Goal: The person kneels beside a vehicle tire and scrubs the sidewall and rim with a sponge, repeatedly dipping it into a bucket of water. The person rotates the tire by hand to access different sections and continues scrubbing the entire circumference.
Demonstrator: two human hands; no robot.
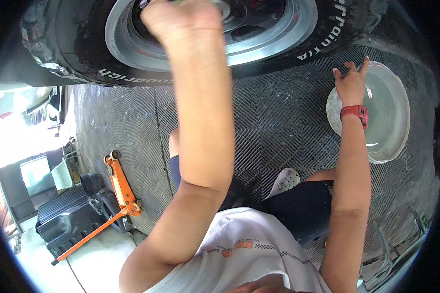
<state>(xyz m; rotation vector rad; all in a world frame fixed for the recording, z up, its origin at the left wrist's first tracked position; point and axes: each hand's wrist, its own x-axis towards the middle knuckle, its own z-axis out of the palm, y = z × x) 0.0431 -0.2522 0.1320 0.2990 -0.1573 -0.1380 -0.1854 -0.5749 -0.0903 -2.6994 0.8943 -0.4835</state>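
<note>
Nearest, the left hand (181,19) reaches to the hub of the chrome wheel (278,34); whether its grip is closed cannot be told. Open-fingered, the right hand (351,80) rests on the detached hubcap (391,117) lying on the floor, so the wheel itself looks not yet removed.

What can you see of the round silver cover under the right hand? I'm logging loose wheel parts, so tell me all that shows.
The hubcap is a shallow round dish of dull silver metal, smooth and faintly reflective, with a raised rim. It lies flat on the dark ribbed floor tiles, hollow side apparently up, to the right of the mounted wheel. The right hand, with a red watch on the wrist, rests with spread fingers on its upper left edge. Nothing else touches it.
</note>
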